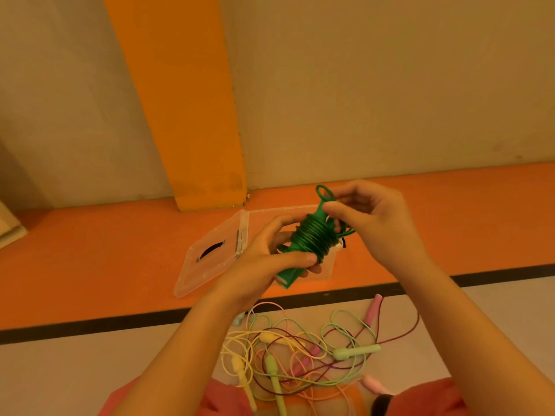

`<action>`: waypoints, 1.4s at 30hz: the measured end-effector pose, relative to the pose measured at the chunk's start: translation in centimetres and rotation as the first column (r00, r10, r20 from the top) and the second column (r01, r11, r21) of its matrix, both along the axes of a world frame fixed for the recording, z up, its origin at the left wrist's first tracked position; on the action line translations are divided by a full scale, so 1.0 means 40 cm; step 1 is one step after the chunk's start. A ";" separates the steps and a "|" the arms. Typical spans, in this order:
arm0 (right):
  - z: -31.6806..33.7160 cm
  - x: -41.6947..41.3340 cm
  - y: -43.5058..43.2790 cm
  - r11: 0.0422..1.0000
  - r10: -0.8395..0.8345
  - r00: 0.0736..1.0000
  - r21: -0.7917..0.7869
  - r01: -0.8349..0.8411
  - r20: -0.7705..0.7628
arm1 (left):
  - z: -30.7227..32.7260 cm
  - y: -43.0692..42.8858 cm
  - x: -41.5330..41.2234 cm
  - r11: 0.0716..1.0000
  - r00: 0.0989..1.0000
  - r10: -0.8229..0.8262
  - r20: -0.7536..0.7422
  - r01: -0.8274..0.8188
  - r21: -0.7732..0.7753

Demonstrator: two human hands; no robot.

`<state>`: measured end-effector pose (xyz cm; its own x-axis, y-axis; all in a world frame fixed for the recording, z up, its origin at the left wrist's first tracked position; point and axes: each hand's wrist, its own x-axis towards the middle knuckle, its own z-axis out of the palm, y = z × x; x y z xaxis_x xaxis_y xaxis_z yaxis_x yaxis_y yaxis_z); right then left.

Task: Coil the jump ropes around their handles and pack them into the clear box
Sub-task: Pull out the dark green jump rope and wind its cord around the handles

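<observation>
While the L hand (267, 253) curls its fingers (300, 259) round the lower end of the green jump rope (309, 238), coiled on its handles, the R hand (375, 217) pinches the loose cord near the top loop. Both are above the open clear box (210, 265) on the orange floor (90, 265); tangled pastel ropes (300, 349) lie nearer.

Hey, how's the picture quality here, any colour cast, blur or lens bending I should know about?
Head view: warm orange cast throughout; the wide lens makes the orange pillar lean; green rope, left hand and right hand fairly sharp; loose ropes near the bottom edge slightly soft.
</observation>
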<state>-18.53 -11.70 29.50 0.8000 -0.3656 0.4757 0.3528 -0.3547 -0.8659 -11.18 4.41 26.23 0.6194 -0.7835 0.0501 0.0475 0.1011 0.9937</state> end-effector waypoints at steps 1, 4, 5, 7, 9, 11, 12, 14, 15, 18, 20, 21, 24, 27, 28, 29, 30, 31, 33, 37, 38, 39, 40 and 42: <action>0.000 -0.001 -0.003 0.999 -0.004 1.000 0.033 0.004 0.004 | 0.000 0.005 0.003 0.999 1.000 -0.024 -0.016 0.024 -0.024; 0.001 -0.005 -0.005 0.995 0.014 1.000 0.095 -0.015 0.008 | -0.001 0.015 0.011 0.997 0.998 -0.056 -0.026 0.054 -0.056; 0.001 -0.006 -0.004 0.995 0.025 1.000 0.097 -0.025 0.006 | -0.003 0.016 0.013 0.997 0.999 -0.053 -0.009 0.052 -0.050; -0.004 -0.006 -0.001 0.995 0.043 0.999 0.094 -0.042 -0.008 | -0.008 0.016 0.014 1.000 0.998 -0.031 0.053 0.031 0.005; -0.009 -0.003 0.002 0.994 0.057 0.998 0.097 -0.054 -0.025 | -0.011 0.011 0.013 0.997 0.994 0.022 0.106 -0.029 0.065; -0.015 -0.002 0.003 0.994 0.052 0.998 0.098 -0.048 -0.040 | -0.012 0.004 0.015 0.989 0.987 0.103 0.121 -0.114 0.090; -0.016 -0.002 0.005 0.994 0.051 0.998 0.098 -0.046 -0.044 | -0.013 0.001 0.016 0.985 0.983 0.136 0.124 -0.148 0.092; -0.018 -0.002 0.009 0.996 0.044 0.998 0.084 -0.041 -0.041 | -0.016 -0.004 0.017 0.978 0.976 0.170 0.140 -0.185 0.102; -0.019 -0.001 0.010 0.997 0.036 0.998 0.073 -0.033 -0.041 | -0.018 -0.006 0.016 0.974 0.970 0.181 0.160 -0.199 0.108; -0.025 0.002 0.012 0.999 0.022 0.998 0.027 -0.020 -0.066 | -0.020 -0.008 0.015 0.966 0.947 0.212 0.242 -0.241 0.095; -0.032 0.005 0.007 0.999 0.025 0.995 -0.026 -0.028 -0.096 | -0.016 -0.005 0.017 0.961 0.928 0.236 0.288 -0.267 0.073; -0.035 0.007 0.006 0.998 0.026 0.993 -0.053 -0.033 -0.111 | -0.014 -0.002 0.019 0.957 0.918 0.252 0.307 -0.283 0.062; -0.044 0.011 0.005 0.981 0.009 0.991 -0.191 -0.035 -0.132 | -0.012 0.006 0.021 0.949 0.896 0.286 0.338 -0.314 0.028; -0.052 0.012 0.009 0.949 -0.009 0.993 -0.314 -0.029 -0.120 | -0.010 0.015 0.020 0.931 0.860 0.322 0.396 -0.364 0.034; -0.055 0.012 0.009 0.941 -0.011 0.993 -0.338 -0.030 -0.119 | -0.009 0.018 0.018 0.920 0.837 0.332 0.436 -0.388 0.045; -0.058 0.013 0.009 0.930 -0.014 0.993 -0.366 -0.031 -0.118 | -0.007 0.020 0.017 0.913 0.818 0.335 0.467 -0.404 0.054; -0.062 0.014 0.007 0.919 -0.017 0.993 -0.393 -0.031 -0.117 | -0.008 0.022 0.017 0.911 0.809 0.334 0.484 -0.409 0.055; -0.064 0.014 0.006 0.911 -0.019 0.993 -0.411 -0.030 -0.116 | -0.007 0.024 0.016 0.912 0.810 0.331 0.485 -0.407 0.057; -0.064 0.013 0.005 0.911 -0.029 0.992 -0.412 -0.023 -0.120 | -0.004 0.025 0.020 0.929 0.856 0.311 0.414 -0.366 0.059; -0.059 0.010 0.005 0.929 -0.038 0.994 -0.371 -0.001 -0.100 | -0.005 0.032 0.040 0.972 0.964 0.235 0.127 -0.233 -0.024; -0.056 0.009 0.005 0.938 -0.036 0.994 -0.348 0.000 -0.099 | -0.007 0.034 0.046 0.974 0.973 0.225 0.055 -0.222 -0.047; -0.054 0.007 0.002 0.946 -0.029 0.994 -0.323 -0.006 -0.105 | -0.007 0.039 0.051 0.976 0.978 0.208 -0.004 -0.208 -0.060; -0.050 0.005 -0.002 0.952 -0.017 0.993 -0.305 -0.019 -0.113 | -0.008 0.044 0.056 0.982 0.983 0.177 -0.042 -0.179 -0.060; -0.047 0.001 -0.015 0.959 0.018 0.991 -0.279 -0.055 -0.132 | -0.009 0.051 0.060 0.996 0.994 0.067 -0.082 -0.071 -0.047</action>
<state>-18.50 -12.31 27.64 0.8706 -0.2006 0.4493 0.2643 -0.5795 -0.7709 -8.77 6.45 25.87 0.6757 -0.7362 0.0364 0.1178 0.1566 0.9806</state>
